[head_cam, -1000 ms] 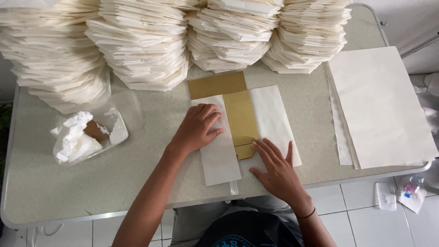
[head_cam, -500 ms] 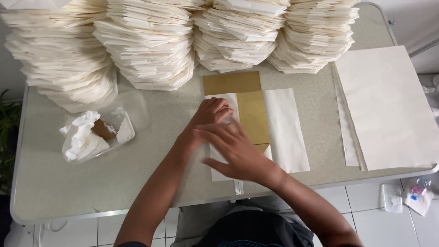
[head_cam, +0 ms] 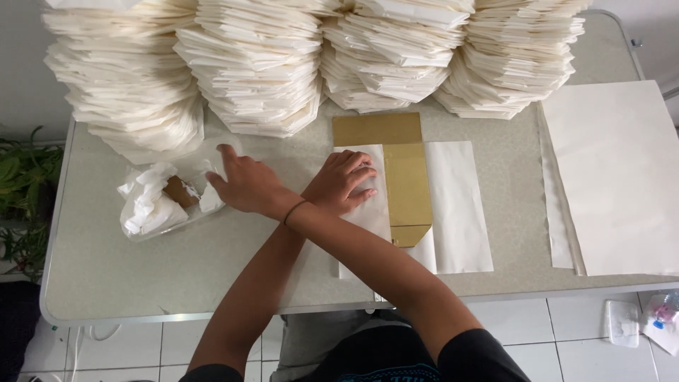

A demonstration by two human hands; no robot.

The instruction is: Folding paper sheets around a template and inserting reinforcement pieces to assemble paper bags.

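A white paper sheet (head_cam: pixel 460 205) lies on the grey table (head_cam: pixel 106 276) around a gold rectangular board (head_cam: pixel 404 180), its left flap folded over. My left hand (head_cam: pixel 345 182) rests flat on that folded flap, fingers spread, holding nothing. My right arm crosses over the left one. My right hand (head_cam: pixel 244 185) is at the edge of a clear plastic tray (head_cam: pixel 145 230) holding crumpled white tissue and a brown lump. Its fingers are apart and touch the tray's right side.
Several tall leaning stacks of folded white paper (head_cam: pixel 254 64) fill the back of the table. A pile of large flat white sheets (head_cam: pixel 615 177) lies at the right. A green plant (head_cam: pixel 21 184) stands left of the table. Small packets (head_cam: pixel 661 318) lie on the tiled floor.
My right hand has left the paper and swung left across my left arm to the plastic tray. My left hand stays pressed on the folded flap.
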